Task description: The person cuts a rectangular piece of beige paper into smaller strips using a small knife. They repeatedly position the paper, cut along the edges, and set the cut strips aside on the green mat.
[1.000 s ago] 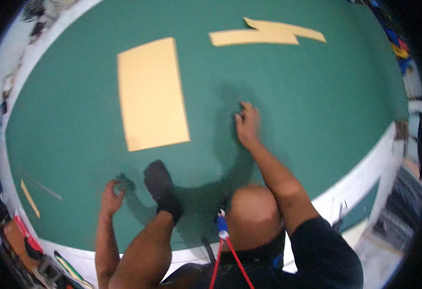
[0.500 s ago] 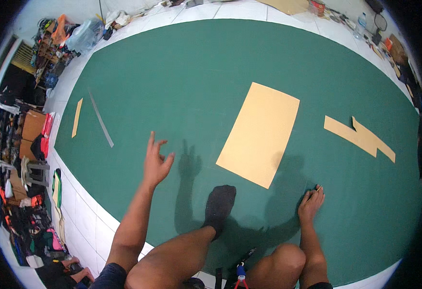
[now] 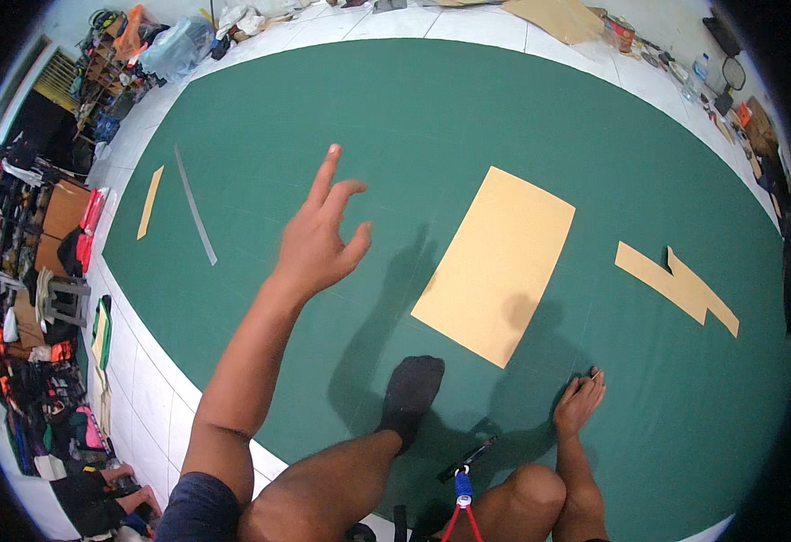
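Observation:
My left hand (image 3: 318, 230) is raised over the green mat (image 3: 368, 108), empty, its index finger stretched out and the other fingers partly bent. To its right lies a rectangular tan sheet (image 3: 496, 262), flat on the mat. My right hand (image 3: 581, 399) rests low on the mat below that sheet, fingers closed. Something small and pale seems to be at its fingertips, too small to name. Two overlapping tan strips (image 3: 680, 289) lie further right. On the far left are a narrow tan strip (image 3: 150, 201) and a thin translucent grey strip (image 3: 195, 206).
My socked foot (image 3: 413, 388) stands on the mat between my arms. A red and blue cord (image 3: 464, 488) hangs near my knees. White tiles (image 3: 142, 388) border the mat. Clutter and a plastic bag (image 3: 178, 50) line the walls. Another person (image 3: 97, 497) sits at lower left.
My left hand has moved up and to the right over the mat, still open. My right hand stays at nearly the same spot. The view has shifted slightly, and the cord swings higher.

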Demonstrator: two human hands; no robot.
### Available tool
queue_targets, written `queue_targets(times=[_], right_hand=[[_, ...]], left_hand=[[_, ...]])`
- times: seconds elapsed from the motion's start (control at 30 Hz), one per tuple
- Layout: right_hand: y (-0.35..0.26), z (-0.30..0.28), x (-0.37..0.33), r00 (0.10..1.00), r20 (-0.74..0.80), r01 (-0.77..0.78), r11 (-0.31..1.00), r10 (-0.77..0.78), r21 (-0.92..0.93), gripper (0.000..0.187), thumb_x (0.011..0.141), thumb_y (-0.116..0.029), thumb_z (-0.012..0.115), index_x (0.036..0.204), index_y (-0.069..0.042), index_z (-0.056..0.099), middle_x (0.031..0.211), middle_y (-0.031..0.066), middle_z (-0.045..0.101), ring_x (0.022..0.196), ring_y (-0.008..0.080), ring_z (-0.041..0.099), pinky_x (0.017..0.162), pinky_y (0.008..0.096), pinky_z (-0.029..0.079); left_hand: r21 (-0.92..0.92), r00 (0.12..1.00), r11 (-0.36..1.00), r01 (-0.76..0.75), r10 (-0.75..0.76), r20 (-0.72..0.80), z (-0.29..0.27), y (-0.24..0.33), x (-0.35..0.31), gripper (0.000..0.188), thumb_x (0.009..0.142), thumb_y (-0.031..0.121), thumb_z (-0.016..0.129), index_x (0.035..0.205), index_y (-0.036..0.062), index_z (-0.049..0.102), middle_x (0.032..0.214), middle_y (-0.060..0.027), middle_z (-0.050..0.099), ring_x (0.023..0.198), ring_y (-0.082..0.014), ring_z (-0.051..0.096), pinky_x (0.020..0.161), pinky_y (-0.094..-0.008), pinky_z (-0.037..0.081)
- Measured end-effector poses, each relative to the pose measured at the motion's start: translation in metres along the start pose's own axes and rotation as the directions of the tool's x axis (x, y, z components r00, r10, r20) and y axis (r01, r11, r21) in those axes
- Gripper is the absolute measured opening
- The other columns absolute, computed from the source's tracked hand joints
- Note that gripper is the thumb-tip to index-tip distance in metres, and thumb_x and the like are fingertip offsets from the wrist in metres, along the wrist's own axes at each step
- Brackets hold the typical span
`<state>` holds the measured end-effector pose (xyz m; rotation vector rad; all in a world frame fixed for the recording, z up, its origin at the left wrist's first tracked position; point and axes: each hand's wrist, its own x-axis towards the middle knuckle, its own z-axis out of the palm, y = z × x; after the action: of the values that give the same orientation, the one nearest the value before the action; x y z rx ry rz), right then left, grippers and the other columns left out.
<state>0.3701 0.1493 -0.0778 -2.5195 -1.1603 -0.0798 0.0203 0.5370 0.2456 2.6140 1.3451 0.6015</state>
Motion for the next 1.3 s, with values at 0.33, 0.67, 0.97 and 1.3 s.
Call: queue_targets(times=[0.33, 0.67, 0.97, 1.3], right_hand=[[-0.003, -0.006, -0.002, 0.999, 0.037, -0.033, 0.999, 0.034, -0.02, 0.02, 0.104, -0.014, 0.052, 0.115, 0.003, 0.056, 0.152, 0.0244, 0.048, 0.148, 0.0412, 0.036, 0.124, 0.0571, 0.023], [-0.01, -0.009, 0.002, 0.997, 0.063, -0.035, 0.999, 0.035, -0.001, 0.021, 0.102, -0.015, 0.055, 0.114, 0.001, 0.058, 0.151, 0.0225, 0.048, 0.147, 0.0408, 0.037, 0.124, 0.0569, 0.024], [-0.011, -0.013, 0.005, 0.995, 0.088, -0.042, 0.998, 0.039, 0.035, 0.023, 0.099, -0.016, 0.058, 0.115, 0.001, 0.06, 0.149, 0.0232, 0.049, 0.146, 0.0414, 0.038, 0.122, 0.0589, 0.025], [-0.016, -0.021, 0.009, 0.999, 0.011, -0.037, 0.991, 0.036, 0.132, 0.019, 0.1, -0.017, 0.06, 0.113, -0.003, 0.06, 0.143, 0.0199, 0.053, 0.143, 0.04, 0.041, 0.121, 0.0579, 0.025]], left_hand=[[-0.038, 0.967, 0.993, 0.115, -0.12, -0.224, 0.002, -0.019, 0.01, 0.063, 0.087, 0.021, 0.078, 0.142, 0.0096, 0.05, 0.168, -0.0229, 0.022, 0.113, -0.034, 0.066, 0.081, -0.037, 0.059], [0.275, 0.843, 0.961, 0.023, -0.166, 0.511, 0.081, -0.1, -0.067, 0.061, 0.092, 0.04, 0.073, 0.142, 0.0109, 0.055, 0.14, -0.0197, 0.06, 0.121, -0.0372, 0.063, 0.102, -0.0488, 0.051], [0.38, 0.431, 0.832, 0.404, -0.539, 0.724, 0.138, -0.074, -0.229, 0.124, 0.072, 0.041, 0.093, 0.165, 0.013, 0.016, 0.165, -0.0304, 0.021, 0.141, -0.0493, 0.045, 0.117, -0.0496, 0.042], [0.343, 0.55, 0.89, 0.3, -0.455, 0.7, 0.155, -0.099, -0.253, 0.131, 0.072, 0.042, 0.093, 0.165, 0.012, 0.007, 0.167, -0.0337, 0.008, 0.143, -0.0514, 0.04, 0.114, -0.0533, 0.045]])
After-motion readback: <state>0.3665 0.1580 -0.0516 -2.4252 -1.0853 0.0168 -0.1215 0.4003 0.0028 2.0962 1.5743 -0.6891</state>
